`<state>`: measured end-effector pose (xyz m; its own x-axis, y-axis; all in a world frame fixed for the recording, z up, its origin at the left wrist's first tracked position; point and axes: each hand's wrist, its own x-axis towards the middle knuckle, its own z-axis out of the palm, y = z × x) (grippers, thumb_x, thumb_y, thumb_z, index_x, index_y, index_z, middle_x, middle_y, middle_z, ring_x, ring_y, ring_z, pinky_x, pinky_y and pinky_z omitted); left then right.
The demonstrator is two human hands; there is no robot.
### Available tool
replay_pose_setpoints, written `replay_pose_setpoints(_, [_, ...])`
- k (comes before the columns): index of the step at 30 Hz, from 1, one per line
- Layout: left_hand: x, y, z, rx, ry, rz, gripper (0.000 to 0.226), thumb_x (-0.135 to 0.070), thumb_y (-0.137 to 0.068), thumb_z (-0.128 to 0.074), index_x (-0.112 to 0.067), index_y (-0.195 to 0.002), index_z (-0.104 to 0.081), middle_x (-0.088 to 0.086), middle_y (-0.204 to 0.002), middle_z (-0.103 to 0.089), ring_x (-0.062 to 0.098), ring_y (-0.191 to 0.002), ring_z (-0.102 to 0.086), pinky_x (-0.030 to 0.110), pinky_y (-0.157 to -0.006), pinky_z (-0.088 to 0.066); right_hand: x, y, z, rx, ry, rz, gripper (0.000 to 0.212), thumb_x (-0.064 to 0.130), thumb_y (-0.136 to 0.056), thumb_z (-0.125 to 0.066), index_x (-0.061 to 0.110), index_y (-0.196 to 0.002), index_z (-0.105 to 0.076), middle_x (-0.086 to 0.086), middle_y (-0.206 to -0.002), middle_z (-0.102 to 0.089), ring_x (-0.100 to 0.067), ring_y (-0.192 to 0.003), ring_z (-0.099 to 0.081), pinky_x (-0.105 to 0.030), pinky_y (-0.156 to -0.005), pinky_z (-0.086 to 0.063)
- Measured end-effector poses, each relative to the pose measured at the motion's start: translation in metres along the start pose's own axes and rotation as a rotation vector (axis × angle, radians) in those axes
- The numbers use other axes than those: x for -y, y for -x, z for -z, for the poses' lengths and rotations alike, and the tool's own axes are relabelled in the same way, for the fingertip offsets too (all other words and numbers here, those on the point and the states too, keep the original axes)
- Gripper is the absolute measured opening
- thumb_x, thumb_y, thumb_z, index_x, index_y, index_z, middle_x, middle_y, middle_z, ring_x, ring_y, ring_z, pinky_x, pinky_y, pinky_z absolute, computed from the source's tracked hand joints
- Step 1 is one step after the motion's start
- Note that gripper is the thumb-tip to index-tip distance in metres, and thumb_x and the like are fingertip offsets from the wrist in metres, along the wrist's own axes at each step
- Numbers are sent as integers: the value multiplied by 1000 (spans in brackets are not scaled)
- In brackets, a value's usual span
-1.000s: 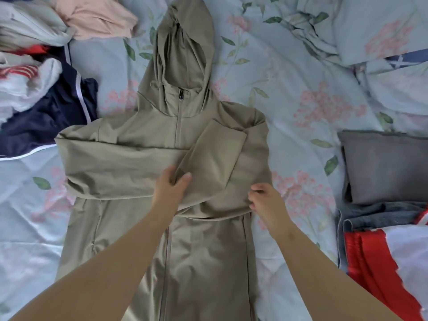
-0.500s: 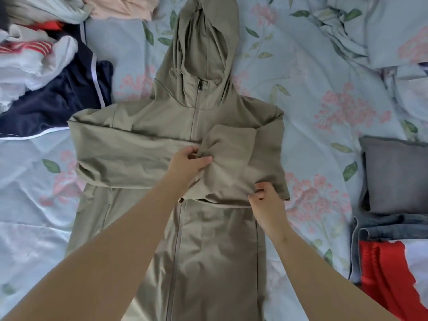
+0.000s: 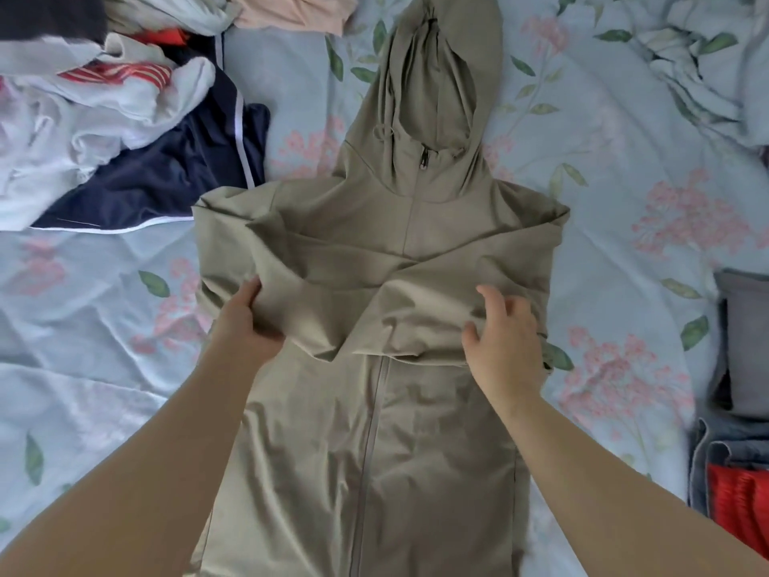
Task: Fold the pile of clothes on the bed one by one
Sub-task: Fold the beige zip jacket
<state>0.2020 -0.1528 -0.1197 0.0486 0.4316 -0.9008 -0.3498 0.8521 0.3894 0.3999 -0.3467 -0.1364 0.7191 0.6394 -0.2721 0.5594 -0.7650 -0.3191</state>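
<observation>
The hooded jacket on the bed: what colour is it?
The hooded jacket is plain khaki-olive with no pattern, seen best in the head view.

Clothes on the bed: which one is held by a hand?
The olive hooded jacket, spread in the middle; the left hand grips it. The crumpled pile and the folded stack lie aside.
</observation>
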Motion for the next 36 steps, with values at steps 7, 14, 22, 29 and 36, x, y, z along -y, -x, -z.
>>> replay_pose_setpoints(7, [-47,-1,11,3,110,-270,23,-15,-92,-57,-14,-114,-63,0,-106,-70,15,-94,-67,32,-70,-54,-17,-12,-27,450,282,-120,64,60,-95,-23,32,-151,-5,2,-160,-3,-28,-143,-13,-46,-110,-21])
replay_pose_setpoints(14, [-40,-34,40,-278,-50,-133,43,-9,-91,-59,-20,-132,-50,0,-121,-62,14,-86,-62,31,-63,-50,-6,-26,-2,21,165,-173,38,21,-92,-48,15,-130,-49,-18,-131,-47,-40,-119,-42,-48,-98,-33])
replay_pose_setpoints(22, [-48,-49,39,-130,-34,-199,26,-7,-96,-51,-18,-119,-56,1,-116,-64,13,-86,-65,31,-58,-53,-10,-62,-22,444,161,-151,57,52,-98,-24,38,-150,-4,10,-159,5,-25,-145,-1,-59,-107,-20])
replay_pose_setpoints(29, [-36,-60,41,-234,-298,-293,26,-7,-90,-61,-16,-112,-52,-1,-104,-61,20,-97,-59,33,-77,-51,-37,-57,-15,102,124,-396,69,48,-95,-38,21,-152,-8,-11,-159,-2,-34,-145,-5,-58,-111,-14])
replay_pose_setpoints(36, [-22,-61,26,-233,-303,-248,26,-3,-91,-58,-9,-115,-54,8,-119,-58,24,-101,-57,34,-82,-49,-30,-56,-37,258,214,-61,56,45,-99,-25,31,-151,-9,6,-160,-4,-22,-146,-3,-51,-114,-15])
